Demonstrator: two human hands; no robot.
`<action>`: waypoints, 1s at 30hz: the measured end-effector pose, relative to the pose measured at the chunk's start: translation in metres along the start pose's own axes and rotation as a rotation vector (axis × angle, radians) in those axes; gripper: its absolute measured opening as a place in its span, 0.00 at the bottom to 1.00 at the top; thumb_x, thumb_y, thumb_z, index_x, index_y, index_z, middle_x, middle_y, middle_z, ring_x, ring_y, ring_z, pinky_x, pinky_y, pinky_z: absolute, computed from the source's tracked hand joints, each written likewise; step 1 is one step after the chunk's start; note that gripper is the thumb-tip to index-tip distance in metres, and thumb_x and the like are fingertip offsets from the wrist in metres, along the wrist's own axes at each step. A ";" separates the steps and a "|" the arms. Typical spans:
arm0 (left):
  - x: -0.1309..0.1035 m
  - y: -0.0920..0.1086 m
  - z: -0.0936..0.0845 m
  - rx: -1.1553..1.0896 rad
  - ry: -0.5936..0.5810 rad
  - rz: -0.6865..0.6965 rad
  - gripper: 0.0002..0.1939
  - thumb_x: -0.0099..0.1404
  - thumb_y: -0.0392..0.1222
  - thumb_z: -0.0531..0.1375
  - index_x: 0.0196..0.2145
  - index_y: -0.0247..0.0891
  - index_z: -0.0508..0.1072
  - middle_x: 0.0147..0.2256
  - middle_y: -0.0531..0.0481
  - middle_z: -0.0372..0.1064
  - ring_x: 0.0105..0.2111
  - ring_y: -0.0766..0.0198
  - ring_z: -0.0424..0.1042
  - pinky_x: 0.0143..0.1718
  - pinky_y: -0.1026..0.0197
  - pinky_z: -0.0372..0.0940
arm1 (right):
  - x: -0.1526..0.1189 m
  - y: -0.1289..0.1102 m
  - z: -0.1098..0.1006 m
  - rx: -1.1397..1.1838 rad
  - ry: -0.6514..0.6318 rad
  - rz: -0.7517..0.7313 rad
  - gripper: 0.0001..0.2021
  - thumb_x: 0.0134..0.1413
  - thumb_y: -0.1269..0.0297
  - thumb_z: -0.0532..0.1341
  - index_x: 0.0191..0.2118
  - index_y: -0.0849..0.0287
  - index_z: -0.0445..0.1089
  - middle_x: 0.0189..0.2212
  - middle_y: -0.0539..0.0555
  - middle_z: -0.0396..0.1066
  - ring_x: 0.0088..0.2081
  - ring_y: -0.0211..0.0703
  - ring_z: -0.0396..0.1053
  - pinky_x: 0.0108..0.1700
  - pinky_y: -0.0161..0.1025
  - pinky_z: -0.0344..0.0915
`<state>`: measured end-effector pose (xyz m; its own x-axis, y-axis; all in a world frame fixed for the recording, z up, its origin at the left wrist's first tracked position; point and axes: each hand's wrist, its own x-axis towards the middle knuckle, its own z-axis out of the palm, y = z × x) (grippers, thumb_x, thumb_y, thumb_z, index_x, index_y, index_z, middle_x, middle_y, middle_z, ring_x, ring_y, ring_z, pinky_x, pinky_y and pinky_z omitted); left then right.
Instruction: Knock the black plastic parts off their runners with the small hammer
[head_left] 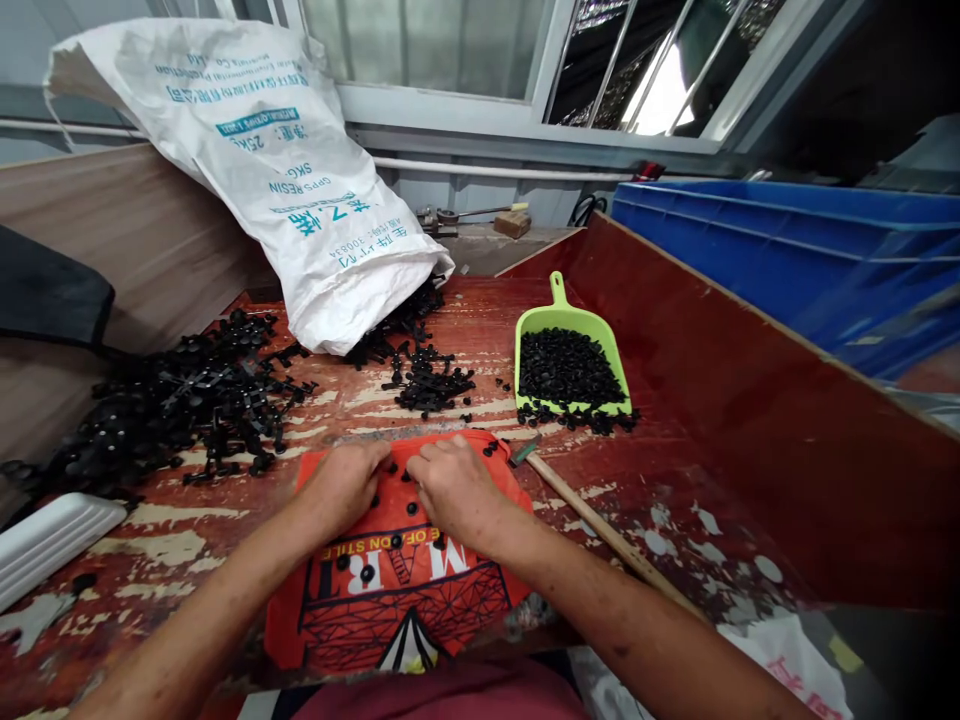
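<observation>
My left hand point(346, 485) and my right hand point(456, 487) are close together over the upper part of a red printed cloth point(390, 610) at the table's front edge. The fingers of both hands are bent and pressed together; what they hold, if anything, is too small to make out. Several small round black parts point(367, 574) lie scattered on the cloth, some right beside my fingertips. Just beyond the hands is a small pile of black parts point(435, 385). A green dustpan point(619, 372) full of small black pieces sits to the right of it.
A large pile of black parts point(202, 390) lies at the left, near a white plastic piece point(56, 540). Behind, a white sack point(300, 180) leans open-mouthed onto the table. A wooden-handled tool point(611, 535) lies right of the cloth. Beyond the red side board point(720, 400) stands a blue crate point(787, 240).
</observation>
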<state>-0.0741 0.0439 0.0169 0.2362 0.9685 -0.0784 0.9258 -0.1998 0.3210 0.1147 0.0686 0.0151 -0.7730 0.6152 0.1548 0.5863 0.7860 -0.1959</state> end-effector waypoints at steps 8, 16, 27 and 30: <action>-0.001 -0.004 -0.017 0.054 0.046 0.060 0.11 0.58 0.30 0.55 0.33 0.39 0.77 0.35 0.44 0.77 0.39 0.52 0.72 0.43 0.53 0.63 | -0.022 0.027 -0.014 0.057 0.003 -0.068 0.07 0.61 0.74 0.61 0.37 0.57 0.75 0.35 0.52 0.77 0.40 0.43 0.70 0.47 0.40 0.58; 0.045 0.010 0.000 -0.090 -0.010 0.206 0.10 0.56 0.29 0.57 0.30 0.39 0.77 0.31 0.48 0.77 0.34 0.59 0.73 0.38 0.61 0.64 | -0.011 0.012 -0.015 -0.003 -0.007 0.147 0.07 0.63 0.64 0.62 0.36 0.59 0.77 0.35 0.57 0.78 0.39 0.49 0.71 0.47 0.44 0.59; 0.032 0.003 -0.022 0.005 0.050 0.090 0.07 0.59 0.33 0.55 0.27 0.39 0.70 0.25 0.48 0.70 0.26 0.60 0.66 0.30 0.60 0.55 | -0.010 0.005 -0.013 0.075 -0.063 0.067 0.09 0.60 0.73 0.58 0.35 0.58 0.76 0.30 0.54 0.77 0.34 0.45 0.70 0.42 0.41 0.59; 0.017 -0.008 -0.035 -0.076 0.103 0.027 0.09 0.63 0.39 0.54 0.25 0.39 0.68 0.22 0.53 0.66 0.25 0.63 0.65 0.29 0.62 0.54 | -0.004 -0.004 -0.006 0.146 -0.024 0.060 0.06 0.62 0.68 0.61 0.38 0.54 0.76 0.32 0.49 0.76 0.35 0.42 0.69 0.42 0.38 0.59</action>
<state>-0.0879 0.0670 0.0462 0.2259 0.9738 0.0271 0.8933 -0.2182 0.3930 0.1170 0.0635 0.0211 -0.7440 0.6581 0.1158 0.5918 0.7294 -0.3432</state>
